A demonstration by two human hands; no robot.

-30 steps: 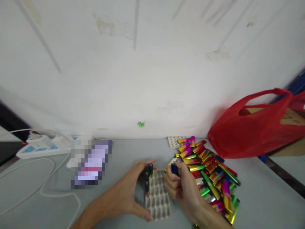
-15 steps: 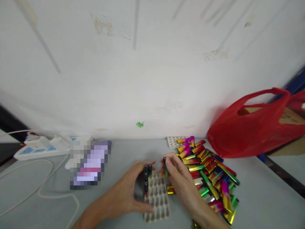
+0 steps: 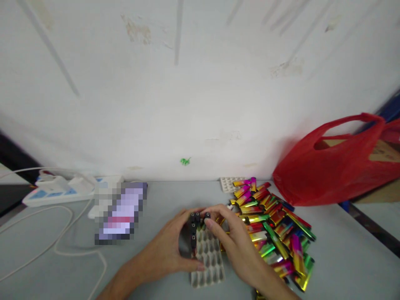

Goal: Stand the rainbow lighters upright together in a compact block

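A pale tray with rows of hollows (image 3: 211, 260) lies on the grey table. Several black-topped tubes (image 3: 193, 227) stand along its left column and far edge. My left hand (image 3: 170, 246) curves around the tray's left side, its thumb resting on the near part and its fingers at the far end. My right hand (image 3: 233, 233) pinches another black-topped tube (image 3: 207, 216) over the far row, close beside the standing ones. The lower part of that tube is hidden by my fingers.
Many shiny coloured tubes (image 3: 275, 221) are heaped at the right, by a second pale tray (image 3: 228, 183). A red plastic bag (image 3: 328, 175) stands behind them. At the left are a blurred-out phone (image 3: 120, 214), a power strip (image 3: 62, 195) and white cables (image 3: 70, 216).
My right hand has moved left with its tube, from the tray's far right corner to beside the tubes standing in the far row. My left hand still holds the tray.
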